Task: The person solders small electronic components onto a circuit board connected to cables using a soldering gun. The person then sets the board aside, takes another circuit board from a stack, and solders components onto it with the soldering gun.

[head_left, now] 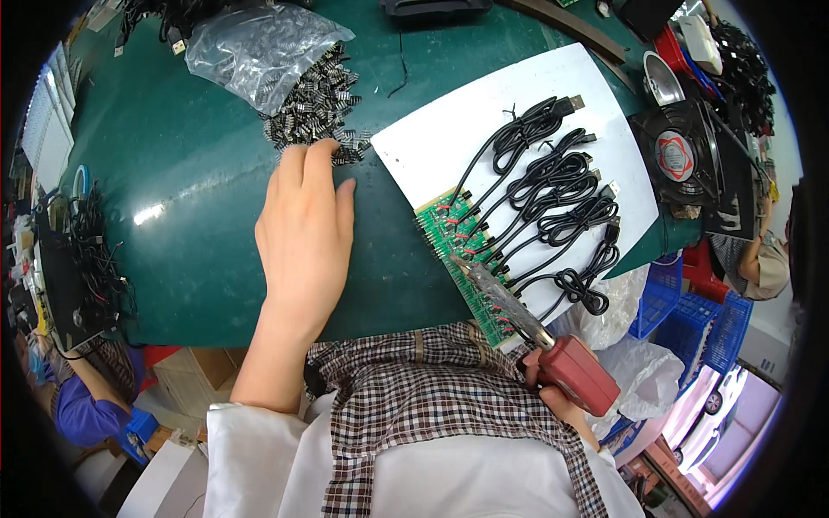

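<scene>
My left hand reaches to the near edge of a heap of small black-and-silver metal parts on the green table. Its fingers touch the heap with the thumb apart, and nothing shows held in it. In my right hand, at the lower right, is a red-handled soldering gun. The gun's long grey shaft points up and left over a strip of green circuit boards, partly covering it. Several coiled black USB cables run from the boards across a white sheet.
A clear plastic bag lies beyond the heap. At the right stand a black fan and a metal dish. Black cables are bunched at the left edge. Blue crates stand lower right; other people sit at both sides.
</scene>
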A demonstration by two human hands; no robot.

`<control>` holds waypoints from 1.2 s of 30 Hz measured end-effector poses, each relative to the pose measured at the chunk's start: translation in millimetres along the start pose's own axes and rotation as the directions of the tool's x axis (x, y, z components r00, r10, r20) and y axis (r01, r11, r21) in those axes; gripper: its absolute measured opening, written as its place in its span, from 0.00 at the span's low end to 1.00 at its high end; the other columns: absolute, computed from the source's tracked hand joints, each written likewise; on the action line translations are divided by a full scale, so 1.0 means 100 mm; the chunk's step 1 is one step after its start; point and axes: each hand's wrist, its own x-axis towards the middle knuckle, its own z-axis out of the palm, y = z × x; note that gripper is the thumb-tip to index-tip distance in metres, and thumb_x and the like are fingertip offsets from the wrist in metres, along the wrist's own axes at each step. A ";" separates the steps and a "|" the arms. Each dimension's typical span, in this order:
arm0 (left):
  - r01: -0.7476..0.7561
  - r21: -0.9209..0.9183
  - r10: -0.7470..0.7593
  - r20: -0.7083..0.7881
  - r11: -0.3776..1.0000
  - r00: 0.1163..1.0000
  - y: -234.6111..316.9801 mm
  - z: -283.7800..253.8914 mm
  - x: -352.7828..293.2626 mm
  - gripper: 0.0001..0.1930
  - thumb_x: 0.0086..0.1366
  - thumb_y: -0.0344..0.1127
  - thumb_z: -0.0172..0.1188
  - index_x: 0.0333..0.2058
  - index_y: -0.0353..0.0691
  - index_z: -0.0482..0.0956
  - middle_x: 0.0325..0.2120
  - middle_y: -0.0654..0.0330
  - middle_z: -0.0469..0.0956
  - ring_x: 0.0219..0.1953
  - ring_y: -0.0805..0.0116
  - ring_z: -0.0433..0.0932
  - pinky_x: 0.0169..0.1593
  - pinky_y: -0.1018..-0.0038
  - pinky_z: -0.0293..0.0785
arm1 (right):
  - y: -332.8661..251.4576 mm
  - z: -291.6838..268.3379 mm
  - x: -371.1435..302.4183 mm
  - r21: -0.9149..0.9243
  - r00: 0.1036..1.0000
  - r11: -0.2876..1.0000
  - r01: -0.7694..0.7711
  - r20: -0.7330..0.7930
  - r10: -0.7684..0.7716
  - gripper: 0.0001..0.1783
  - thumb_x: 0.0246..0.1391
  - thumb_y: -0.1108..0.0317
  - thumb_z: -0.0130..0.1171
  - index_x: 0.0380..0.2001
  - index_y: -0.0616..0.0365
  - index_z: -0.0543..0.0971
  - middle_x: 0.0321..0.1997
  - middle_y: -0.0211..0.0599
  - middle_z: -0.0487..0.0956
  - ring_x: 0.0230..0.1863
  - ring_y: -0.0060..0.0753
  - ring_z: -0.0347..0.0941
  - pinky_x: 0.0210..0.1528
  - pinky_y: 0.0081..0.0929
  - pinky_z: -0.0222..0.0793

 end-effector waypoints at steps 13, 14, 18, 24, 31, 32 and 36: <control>-0.015 -0.122 0.013 -0.019 0.992 1.000 -0.14 -0.04 -0.01 0.07 0.52 0.22 0.53 0.32 0.34 0.73 0.28 0.53 0.73 0.30 0.53 0.73 0.34 0.68 0.69 | 0.07 0.03 -0.10 -0.105 0.998 0.994 -0.001 -0.060 -0.005 0.35 0.41 0.50 0.63 0.45 0.68 0.69 0.34 0.41 0.77 0.33 0.40 0.75 0.35 0.30 0.69; -0.003 -0.214 0.002 -0.007 0.977 1.000 -0.16 -0.08 -0.03 0.07 0.51 0.21 0.54 0.31 0.33 0.74 0.27 0.52 0.74 0.29 0.53 0.73 0.33 0.69 0.69 | 0.07 0.03 -0.11 -0.103 0.999 0.995 -0.007 -0.036 0.004 0.35 0.42 0.49 0.62 0.45 0.68 0.69 0.34 0.40 0.77 0.35 0.40 0.74 0.36 0.31 0.69; 0.030 -0.376 -0.019 0.032 0.926 0.999 -0.18 -0.08 -0.18 0.05 0.49 0.20 0.55 0.27 0.31 0.76 0.24 0.52 0.74 0.27 0.56 0.74 0.32 0.71 0.69 | 0.06 0.01 -0.11 -0.145 1.000 0.989 -0.029 -0.015 0.027 0.36 0.42 0.47 0.61 0.45 0.68 0.69 0.35 0.38 0.77 0.35 0.40 0.74 0.36 0.31 0.69; 0.509 -0.779 -0.128 0.499 0.367 0.857 0.19 -0.02 -0.57 0.04 0.56 0.20 0.54 0.32 0.31 0.74 0.27 0.59 0.75 0.31 0.73 0.77 0.33 0.82 0.73 | 0.03 0.02 -0.13 -0.017 0.997 0.998 -0.057 -0.053 0.056 0.32 0.43 0.49 0.61 0.43 0.66 0.70 0.34 0.37 0.78 0.34 0.39 0.74 0.35 0.30 0.69; 0.499 -0.809 -0.108 0.491 0.312 0.864 0.32 0.06 -0.59 0.07 0.58 0.20 0.52 0.37 0.29 0.69 0.31 0.57 0.75 0.34 0.74 0.77 0.37 0.82 0.74 | 0.03 0.01 -0.11 -0.108 0.999 0.994 0.020 -0.031 -0.024 0.27 0.45 0.50 0.60 0.39 0.63 0.74 0.34 0.37 0.78 0.33 0.38 0.75 0.35 0.28 0.70; 0.488 -0.819 -0.102 0.481 0.301 0.871 0.32 0.06 -0.59 0.08 0.58 0.20 0.51 0.38 0.29 0.70 0.31 0.57 0.75 0.34 0.74 0.77 0.37 0.82 0.74 | 0.05 0.02 -0.13 -0.094 0.999 0.995 0.023 -0.047 -0.027 0.27 0.45 0.50 0.60 0.39 0.63 0.74 0.34 0.37 0.78 0.33 0.38 0.75 0.36 0.28 0.70; 0.490 -0.808 -0.147 0.469 0.329 0.871 0.32 0.03 -0.57 0.07 0.57 0.20 0.52 0.36 0.30 0.72 0.31 0.57 0.75 0.33 0.74 0.76 0.36 0.82 0.73 | -0.06 0.05 -0.09 -0.165 0.999 0.986 0.021 -0.024 -0.026 0.26 0.45 0.49 0.59 0.37 0.62 0.75 0.33 0.37 0.78 0.34 0.38 0.75 0.36 0.28 0.70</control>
